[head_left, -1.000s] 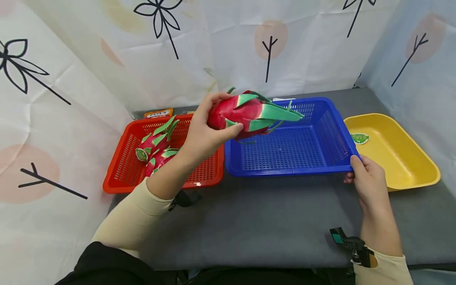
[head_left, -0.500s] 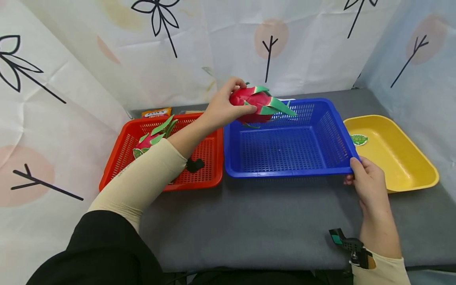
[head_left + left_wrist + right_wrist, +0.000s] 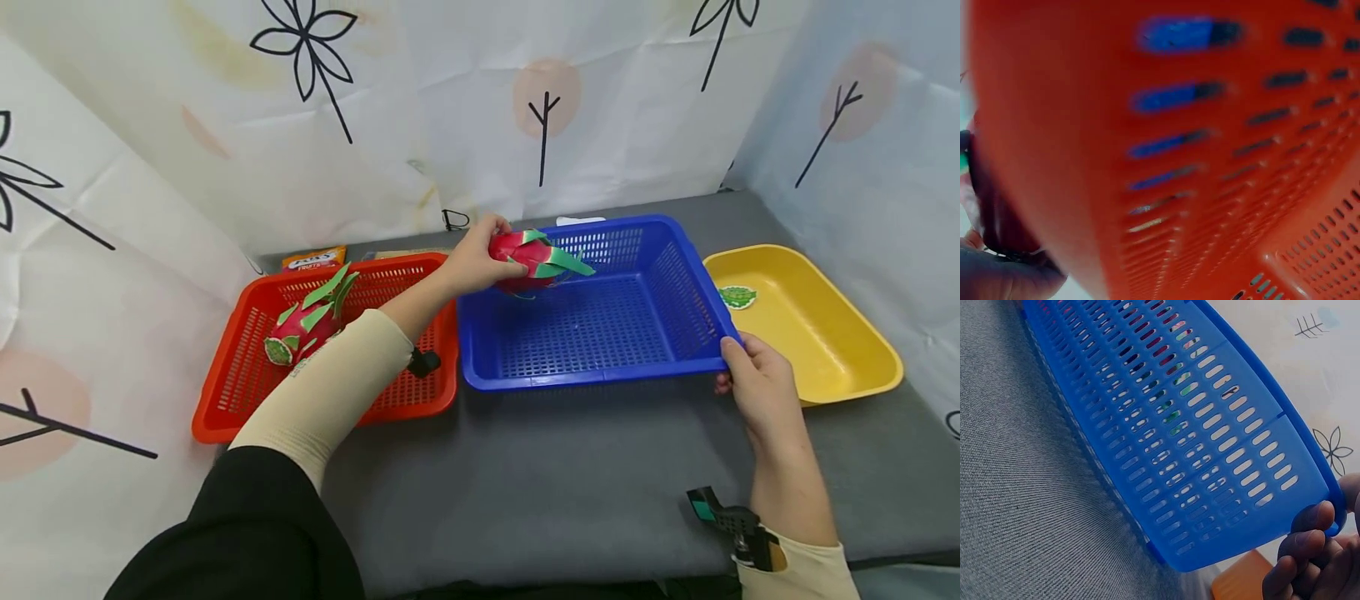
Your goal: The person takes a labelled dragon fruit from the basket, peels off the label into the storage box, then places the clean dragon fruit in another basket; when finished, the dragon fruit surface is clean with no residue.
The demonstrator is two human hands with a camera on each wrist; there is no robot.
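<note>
A red dragon fruit (image 3: 522, 260) with green-tipped scales is gripped by my left hand (image 3: 480, 260) over the left end of the blue basket (image 3: 600, 377). Its leafy tip points right, over the basket's inside. In the left wrist view the red basket's wall covers most of the picture, and part of the dragon fruit (image 3: 1004, 219) shows at the left edge. My right hand (image 3: 768, 392) pinches the blue basket's front right corner, thumb on top of the rim. The right wrist view shows its curled fingers (image 3: 1310, 544) under that rim.
Another dragon fruit (image 3: 303, 327) lies in the red basket (image 3: 225, 417) at left, partly behind my left sleeve. A yellow tray (image 3: 832, 333) with a green leaf-like sticker (image 3: 738, 297) stands at right. An orange packet (image 3: 315, 258) lies behind the red basket.
My left hand has carried the dragon fruit rightward, then lowered it toward the blue basket. The right hand keeps its hold on the corner. The head view has shifted slightly.
</note>
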